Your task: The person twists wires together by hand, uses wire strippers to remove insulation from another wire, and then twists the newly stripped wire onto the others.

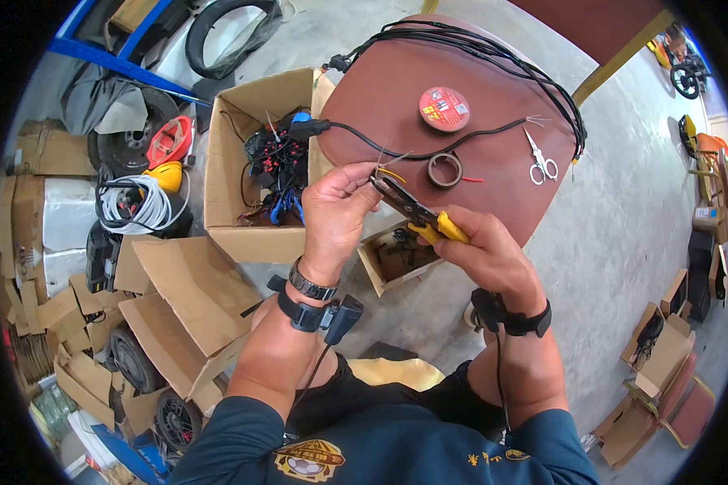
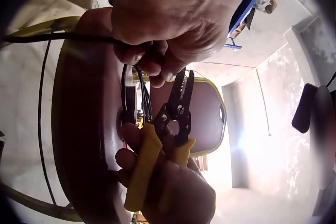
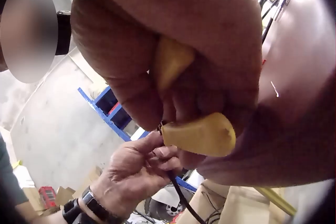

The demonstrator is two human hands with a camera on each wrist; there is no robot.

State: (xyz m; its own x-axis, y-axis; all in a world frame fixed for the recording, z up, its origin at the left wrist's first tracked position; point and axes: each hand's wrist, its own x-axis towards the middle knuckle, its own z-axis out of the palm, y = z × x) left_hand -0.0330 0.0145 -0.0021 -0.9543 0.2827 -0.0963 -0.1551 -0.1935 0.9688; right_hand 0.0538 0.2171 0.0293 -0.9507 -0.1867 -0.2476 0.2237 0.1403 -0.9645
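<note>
In the head view my left hand (image 1: 336,210) is over the near edge of a red-brown padded seat (image 1: 364,89). Its thumb and fingers pinch a black cable (image 2: 63,37), which enters the grip in the left wrist view. Thin bare strands and a yellow wire (image 1: 392,175) show by its fingertips. My right hand (image 1: 497,250) grips a wire stripper (image 1: 408,204) by its yellow handles. The tool's dark toothed jaws point at the left fingertips, and in the left wrist view they stand slightly apart. The wire at the jaw tips is mostly hidden by fingers.
On the seat are a red round reel (image 1: 444,109), a tape roll (image 1: 445,170), folding scissors (image 1: 542,162) and a black cable bundle (image 1: 493,48). A cardboard box (image 1: 259,245) of wiring stands left; a smaller box (image 1: 380,271) sits below the hands. Flattened cardboard (image 1: 194,283) leans nearby.
</note>
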